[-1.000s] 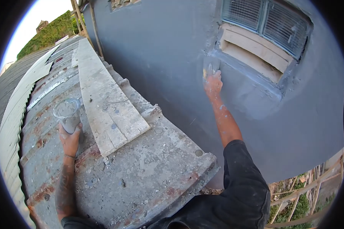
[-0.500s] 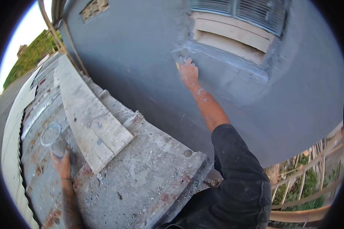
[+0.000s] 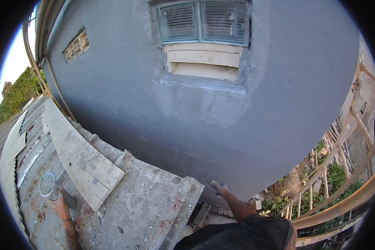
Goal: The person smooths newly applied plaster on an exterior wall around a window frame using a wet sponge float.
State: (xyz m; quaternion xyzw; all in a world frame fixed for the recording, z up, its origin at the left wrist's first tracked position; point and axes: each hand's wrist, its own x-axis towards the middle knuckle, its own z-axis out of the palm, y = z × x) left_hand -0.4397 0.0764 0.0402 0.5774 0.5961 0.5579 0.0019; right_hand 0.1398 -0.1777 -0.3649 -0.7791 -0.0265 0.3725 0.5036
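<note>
My left hand [image 3: 59,205] is wrapped round a plastic cup [image 3: 49,185] with a pale round rim, held over the rusty roof sheets at lower left. The cup's side looks grey; what is inside is not clear. My right hand [image 3: 221,189] is low in front of the grey wall [image 3: 125,91], just past the corner of the roof slab. Its fingers are closed on a small yellowish thing [image 3: 214,183], blurred and too small to name. Above, the louvred window [image 3: 202,23] has a pale sill block [image 3: 204,58] under it and lighter grey patches around.
A grey concrete-like roof slab [image 3: 141,200] runs along the wall, with a long flat board [image 3: 81,156] lying on it. Bamboo poles [image 3: 335,162] form a railing at right, with plants and rubble below. A dark gap lies between slab and wall.
My right hand has left the wall below the window and dropped down towards me. My left hand still holds the cup. The view has turned rightward.
</note>
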